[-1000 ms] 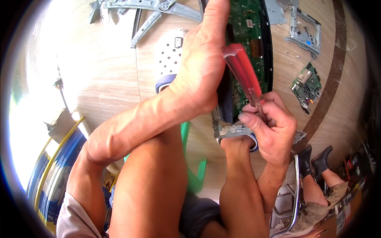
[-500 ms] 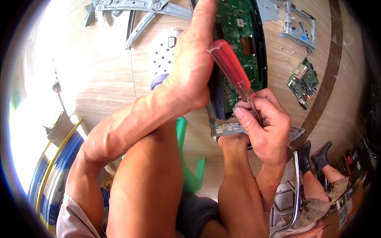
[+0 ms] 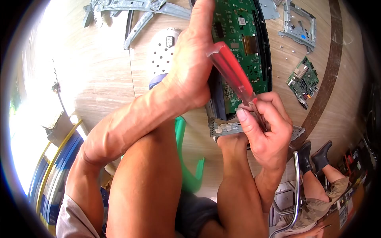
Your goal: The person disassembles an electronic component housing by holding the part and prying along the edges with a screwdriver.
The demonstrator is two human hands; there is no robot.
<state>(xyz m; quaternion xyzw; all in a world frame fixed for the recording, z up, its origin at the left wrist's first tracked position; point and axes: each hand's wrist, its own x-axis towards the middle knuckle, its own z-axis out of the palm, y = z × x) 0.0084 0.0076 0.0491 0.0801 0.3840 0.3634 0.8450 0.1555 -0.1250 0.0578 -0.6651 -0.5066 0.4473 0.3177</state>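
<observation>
A panel with a green circuit board [image 3: 243, 33] and a black frame stands tilted in front of me. Along its left edge my left hand [image 3: 192, 67] is closed on it; the fingertips are cut off or hidden at the top. My right hand [image 3: 268, 127] pinches the metal shaft of a screwdriver [image 3: 232, 69]. The screwdriver's clear red handle points up and left across the board, while its tip is hidden behind the fingers. Beneath the panel's lower end lies a perforated metal bracket [image 3: 226, 129] on the floor, near my foot.
A loose green circuit board [image 3: 303, 79] and a metal frame [image 3: 299, 29] lie on the floor at right, with several small screws nearby. A metal linkage [image 3: 149, 10] and my white clog [image 3: 162, 51] are at upper left. Another person's legs [image 3: 317, 184] show at lower right.
The panel has tilted slightly, its right edge shifting right. My right hand and the screwdriver have moved a little right and down. My left hand keeps its hold.
</observation>
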